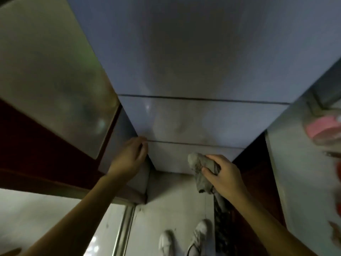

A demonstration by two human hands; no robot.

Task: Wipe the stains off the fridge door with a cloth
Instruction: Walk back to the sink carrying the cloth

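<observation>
The grey-blue fridge door (193,61) fills the upper middle of the head view, with two lower drawer fronts beneath it. A dull smear shows on the middle front (180,126). My right hand (223,176) grips a crumpled grey cloth (201,167) and holds it against the lowest front near its bottom edge; part of the cloth hangs down. My left hand (132,154) rests on the fridge's left corner, fingers curled round the edge at the seam between the two lower fronts.
A pale cabinet panel (51,74) and dark red wood stand to the left. On the right are a white surface (299,163) and a pink object (323,128). Below lies a grey floor with my two white shoes (184,239) and a patterned mat.
</observation>
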